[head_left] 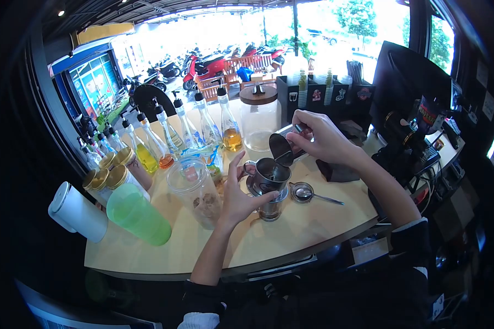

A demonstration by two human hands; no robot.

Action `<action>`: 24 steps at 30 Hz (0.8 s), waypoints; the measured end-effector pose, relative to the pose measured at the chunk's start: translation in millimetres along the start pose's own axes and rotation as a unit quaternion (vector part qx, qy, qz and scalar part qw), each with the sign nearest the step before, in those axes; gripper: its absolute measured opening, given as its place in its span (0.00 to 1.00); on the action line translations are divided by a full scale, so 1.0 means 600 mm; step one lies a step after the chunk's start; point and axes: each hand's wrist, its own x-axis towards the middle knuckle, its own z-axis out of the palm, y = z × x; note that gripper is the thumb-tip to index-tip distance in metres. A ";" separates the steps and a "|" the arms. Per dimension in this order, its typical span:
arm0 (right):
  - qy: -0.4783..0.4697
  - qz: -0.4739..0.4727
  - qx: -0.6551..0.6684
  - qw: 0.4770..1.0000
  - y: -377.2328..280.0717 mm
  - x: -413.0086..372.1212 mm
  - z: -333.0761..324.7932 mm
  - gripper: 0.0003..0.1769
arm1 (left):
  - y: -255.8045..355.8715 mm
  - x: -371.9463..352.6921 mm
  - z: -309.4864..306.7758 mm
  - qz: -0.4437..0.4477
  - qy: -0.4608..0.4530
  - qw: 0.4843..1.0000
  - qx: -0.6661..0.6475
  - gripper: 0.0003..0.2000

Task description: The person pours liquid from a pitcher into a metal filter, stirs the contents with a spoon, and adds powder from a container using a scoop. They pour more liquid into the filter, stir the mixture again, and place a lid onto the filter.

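Note:
A metal drip filter (272, 174) stands on top of a metal cup (271, 209) near the front of the wooden counter. My left hand (240, 196) is wrapped around the filter's left and front side, thumb across its front. Above the filter's rim, my right hand (319, 135) pinches a round metal lid (281, 149), which is tilted nearly upright. The inside of the filter is dark and its contents cannot be made out. A small round strainer with a handle (302, 192) lies just right of the cup.
A clear plastic jar (196, 192) and a green tumbler (140, 215) stand to the left. Behind are pump bottles (231, 129) and a wooden-lidded glass jar (259, 120). A black cup organiser (316, 97) is at the back, a dark monitor (409, 79) at the right.

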 end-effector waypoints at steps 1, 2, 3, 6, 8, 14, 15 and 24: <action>-0.004 0.000 0.000 1.000 0.000 0.001 0.000 0.15 | 0.002 0.000 0.000 -0.004 -0.001 1.000 0.001 0.55; -0.005 -0.001 0.000 1.000 0.001 0.001 0.000 0.15 | 0.003 0.000 0.000 -0.009 -0.002 1.000 0.002 0.55; -0.004 -0.008 -0.007 1.000 0.003 0.002 0.001 0.15 | 0.004 -0.001 -0.001 -0.009 -0.001 1.000 0.003 0.55; -0.005 -0.023 -0.022 0.999 0.004 0.003 0.002 0.15 | 0.005 0.000 0.000 -0.014 -0.001 1.000 0.006 0.55; -0.006 -0.030 -0.030 0.999 0.002 0.004 0.002 0.15 | 0.005 0.001 0.000 -0.004 -0.002 1.000 0.014 0.54; -0.008 -0.033 -0.017 0.999 -0.008 0.009 0.003 0.15 | -0.016 0.004 0.002 -0.001 -0.012 1.000 0.000 0.50; -0.002 -0.047 -0.025 0.999 -0.006 0.011 0.004 0.15 | -0.017 0.004 0.003 -0.001 -0.012 1.000 0.001 0.50; -0.003 -0.061 0.000 0.998 -0.026 0.022 0.006 0.15 | -0.031 0.011 0.014 0.001 -0.002 0.997 -0.075 0.43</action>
